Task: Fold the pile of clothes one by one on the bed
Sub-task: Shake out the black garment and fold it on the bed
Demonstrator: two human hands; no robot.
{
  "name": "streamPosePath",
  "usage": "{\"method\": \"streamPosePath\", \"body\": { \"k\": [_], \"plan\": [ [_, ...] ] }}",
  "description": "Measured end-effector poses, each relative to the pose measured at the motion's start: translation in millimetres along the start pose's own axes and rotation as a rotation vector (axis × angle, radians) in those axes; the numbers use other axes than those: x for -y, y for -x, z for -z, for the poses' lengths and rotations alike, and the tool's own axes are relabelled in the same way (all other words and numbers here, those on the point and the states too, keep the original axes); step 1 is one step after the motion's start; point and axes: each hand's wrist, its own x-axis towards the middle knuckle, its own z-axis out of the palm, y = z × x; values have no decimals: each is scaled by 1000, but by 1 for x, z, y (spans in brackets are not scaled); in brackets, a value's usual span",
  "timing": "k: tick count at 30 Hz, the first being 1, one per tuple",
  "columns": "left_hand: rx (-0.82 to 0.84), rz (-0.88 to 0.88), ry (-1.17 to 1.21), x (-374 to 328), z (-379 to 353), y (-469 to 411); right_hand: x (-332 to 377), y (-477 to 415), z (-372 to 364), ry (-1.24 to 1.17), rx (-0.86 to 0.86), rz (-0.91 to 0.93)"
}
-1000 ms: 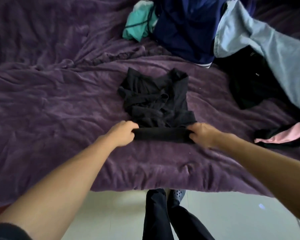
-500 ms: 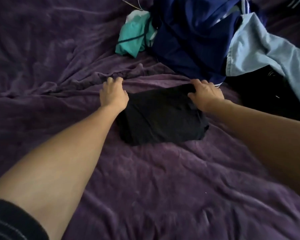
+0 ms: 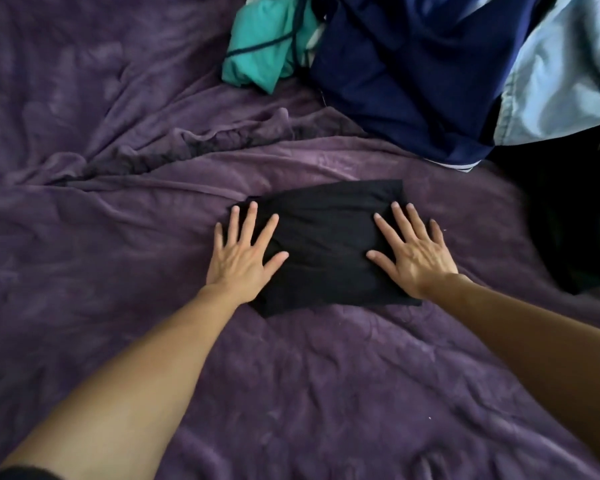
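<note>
Two flat hands, left hand (image 3: 245, 258) and right hand (image 3: 414, 252), fingers spread wide, press the folded black garment (image 3: 326, 244) into plush purple blanket (image 3: 118, 271).

Folded garment (image 3: 326, 244) mid-bed, a hand on each side, with the pile of clothes (image 3: 413, 81) behind it.

The folded garment lies flat on the blanket (image 3: 118, 271) that covers the bed, near the middle of the view. The left hand (image 3: 243, 258) rests flat on its left edge, the outer fingers over the blanket; the right hand (image 3: 413, 254) rests flat on its right part. Both forearms reach in from the near side. The pile of clothes sits behind and to the right, apart from the folded garment. A loose garment (image 3: 575, 220) lies on the blanket to the right of the right hand — apart from it, just in front of the pile.
</note>
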Motion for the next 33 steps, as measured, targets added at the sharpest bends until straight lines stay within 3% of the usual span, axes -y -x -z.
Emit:
{"method": "streamPosePath", "body": {
  "k": [5,9,15,18,23,27,33],
  "plan": [
    [-203,52,105,-8,40,-24,-7,-23,40,-35,-167,72],
    [13,43,151,-16,67,-51,-1,-60,76,-145,-86,101],
    [111,259,428,-20,66,-32,0,-43,72,-240,69,-31],
    [121,267,567,-19,78,-21,-8,-38,80,-317,127,-91],
    [94,213,709,-18,110,25,-5,-15,108,-545,116,55],
    [43,213,738,-14,141,85,14,24,147,-518,21,167],
    [-78,367,792,26,188,187,90,67,216,-464,-72,394]
  ]
}}
